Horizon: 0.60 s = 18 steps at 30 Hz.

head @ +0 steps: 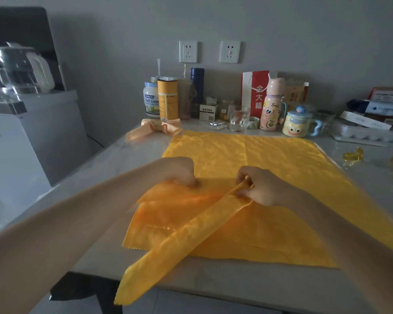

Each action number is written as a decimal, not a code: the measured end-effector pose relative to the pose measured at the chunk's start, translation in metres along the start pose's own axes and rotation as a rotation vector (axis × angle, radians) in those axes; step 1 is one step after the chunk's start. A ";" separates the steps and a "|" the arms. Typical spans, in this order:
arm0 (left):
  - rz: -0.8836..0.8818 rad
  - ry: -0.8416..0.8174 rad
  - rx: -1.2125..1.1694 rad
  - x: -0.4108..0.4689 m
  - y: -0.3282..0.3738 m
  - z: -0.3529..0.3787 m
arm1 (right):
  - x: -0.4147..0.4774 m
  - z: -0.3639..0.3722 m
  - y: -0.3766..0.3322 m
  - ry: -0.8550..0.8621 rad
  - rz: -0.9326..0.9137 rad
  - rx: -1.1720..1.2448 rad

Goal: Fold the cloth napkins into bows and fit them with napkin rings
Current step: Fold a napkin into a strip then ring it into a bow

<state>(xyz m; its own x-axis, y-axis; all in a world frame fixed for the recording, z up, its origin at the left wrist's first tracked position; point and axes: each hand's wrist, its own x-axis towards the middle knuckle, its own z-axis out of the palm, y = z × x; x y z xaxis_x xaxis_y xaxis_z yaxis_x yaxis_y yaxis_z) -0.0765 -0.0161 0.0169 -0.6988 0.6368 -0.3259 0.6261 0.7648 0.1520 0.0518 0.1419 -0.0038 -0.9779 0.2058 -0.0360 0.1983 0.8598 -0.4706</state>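
Napkin (281, 168) — golden-orange, zigzag-edged, part-folded

Not much legible here tbh: the white jar (151, 103) with the blue lid says "Full Cream" in script, the red-and-white paper bag (255, 94) has 金大福 running down it in white, and the pink cartoon bottle (271, 105) has what looks like "Smile" scrawled on it. The small white box (208, 111) and the yellow canister (167, 98) have print too, but it's too small and blurry to read.

Home kitchen: kettle (25, 69), cartoon mug (295, 125).
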 end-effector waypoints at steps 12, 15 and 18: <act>-0.223 -0.025 -0.176 0.028 0.009 -0.009 | 0.038 0.024 0.003 0.341 -0.036 -0.526; -0.288 -0.192 -0.214 0.027 0.004 -0.020 | 0.035 0.029 0.003 0.367 -0.161 -0.525; -0.289 -0.207 -0.321 0.033 0.010 -0.028 | 0.037 0.036 0.010 0.348 -0.183 -0.440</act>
<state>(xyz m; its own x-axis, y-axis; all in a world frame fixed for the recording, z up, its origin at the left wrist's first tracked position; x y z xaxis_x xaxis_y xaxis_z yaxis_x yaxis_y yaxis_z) -0.1028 0.0153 0.0339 -0.7243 0.3856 -0.5715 0.2551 0.9200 0.2975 0.0149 0.1410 -0.0415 -0.9343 0.1128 0.3381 0.1093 0.9936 -0.0294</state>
